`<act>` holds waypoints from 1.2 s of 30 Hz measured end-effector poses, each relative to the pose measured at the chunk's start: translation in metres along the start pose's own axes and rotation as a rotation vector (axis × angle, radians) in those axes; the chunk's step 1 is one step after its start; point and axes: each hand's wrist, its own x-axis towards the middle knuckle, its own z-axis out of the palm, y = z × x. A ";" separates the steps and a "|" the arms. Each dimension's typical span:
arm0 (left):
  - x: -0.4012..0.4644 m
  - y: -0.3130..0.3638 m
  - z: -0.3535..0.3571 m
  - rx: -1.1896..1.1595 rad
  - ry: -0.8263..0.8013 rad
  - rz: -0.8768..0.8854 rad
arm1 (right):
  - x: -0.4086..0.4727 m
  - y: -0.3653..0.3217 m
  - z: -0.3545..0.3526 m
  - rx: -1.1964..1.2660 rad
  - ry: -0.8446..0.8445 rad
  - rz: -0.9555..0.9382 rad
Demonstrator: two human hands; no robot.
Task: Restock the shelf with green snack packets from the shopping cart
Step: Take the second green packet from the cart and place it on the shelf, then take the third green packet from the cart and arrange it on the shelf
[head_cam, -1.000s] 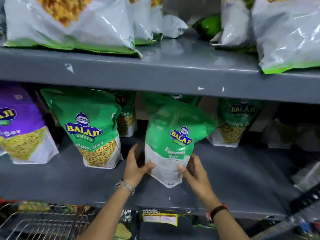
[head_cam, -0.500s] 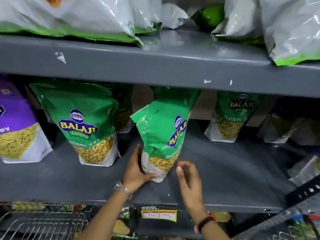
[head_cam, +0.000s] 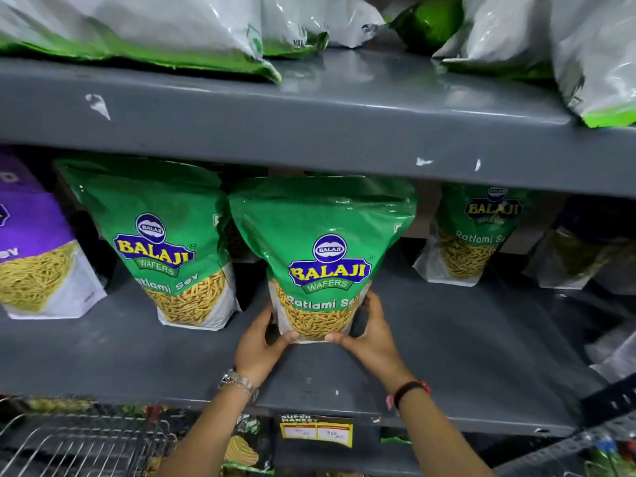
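Half a second ago the green Balaji Ratlami Sev packet (head_cam: 323, 256) stood turned edge-on and leaning; now it faces front and stands upright on the grey middle shelf (head_cam: 464, 346), and the right hand (head_cam: 370, 333), which was off it, has closed in on its base. The left hand (head_cam: 260, 342) cups the packet's lower left corner, the right hand its lower right corner, both thumbs across the bottom front edge, so both hands grasp the packet. Just beside it on the left stands a matching green packet (head_cam: 161, 242), with a purple packet (head_cam: 31, 256) further left. Another green packet (head_cam: 481, 235) sits farther back on the right. A wire shopping cart (head_cam: 79, 445) shows at bottom left.
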 end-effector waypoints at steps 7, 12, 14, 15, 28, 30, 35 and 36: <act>-0.018 0.007 0.004 0.083 0.134 -0.031 | -0.029 -0.007 0.016 -0.097 0.224 0.033; -0.065 0.008 -0.017 0.071 0.309 -0.006 | -0.087 -0.028 0.056 -0.149 0.237 -0.249; -0.097 -0.002 -0.046 0.098 0.388 -0.044 | -0.101 -0.035 0.084 -0.148 0.021 -0.329; -0.113 -0.009 -0.063 0.110 0.427 -0.079 | -0.105 -0.040 0.099 -0.135 -0.080 -0.359; -0.404 -0.151 -0.225 0.045 1.027 -1.115 | -0.194 -0.032 0.400 -0.542 -1.326 -0.390; -0.422 -0.181 -0.222 -0.067 0.927 -1.199 | -0.206 -0.012 0.437 -0.651 -1.447 -0.380; -0.437 -0.248 -0.222 -0.236 0.899 -1.272 | -0.234 0.036 0.505 -0.835 -1.655 -0.311; -0.439 -0.261 -0.222 -0.280 0.910 -1.244 | -0.240 0.045 0.519 -0.850 -1.703 -0.326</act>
